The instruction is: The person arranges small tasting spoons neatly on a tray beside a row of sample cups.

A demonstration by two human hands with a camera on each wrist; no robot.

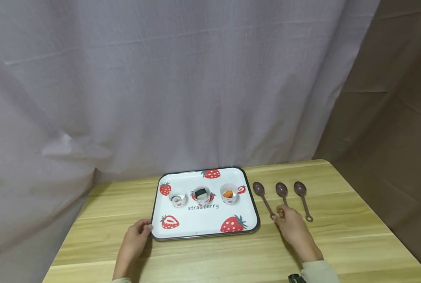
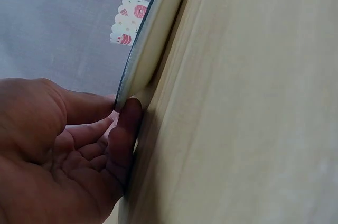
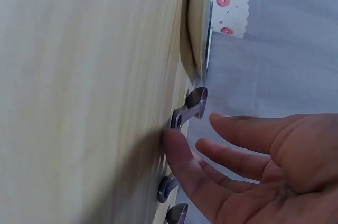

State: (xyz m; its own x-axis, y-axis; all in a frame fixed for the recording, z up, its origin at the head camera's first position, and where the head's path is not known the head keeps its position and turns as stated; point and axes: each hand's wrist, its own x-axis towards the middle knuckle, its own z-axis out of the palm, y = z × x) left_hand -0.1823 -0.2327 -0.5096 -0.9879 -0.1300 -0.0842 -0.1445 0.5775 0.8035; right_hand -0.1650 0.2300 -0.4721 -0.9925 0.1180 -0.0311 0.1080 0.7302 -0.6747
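Observation:
In the head view a white strawberry-print tray [image 1: 196, 230] with a dark rim lies on the table. My left hand [image 1: 134, 239] pinches its near left rim, thumb above and a finger beneath, as the left wrist view shows. Three brown spoons lie right of the tray: a left spoon [image 1: 258, 189], a middle spoon [image 1: 281, 189] and a right spoon [image 1: 300, 188]. By the left spoon's handle end is my right hand [image 1: 293, 230], thumb and fingers apart in the right wrist view. It partly covers the middle spoon's handle.
On the tray stand three small paper cups: a left cup [image 1: 179, 204] with a sushi roll piece, a middle cup [image 1: 203, 203] with a black-and-white piece, and a right cup [image 1: 229, 201] with an orange piece. A grey curtain [image 1: 196, 98] hangs behind the wooden table [image 1: 100, 220].

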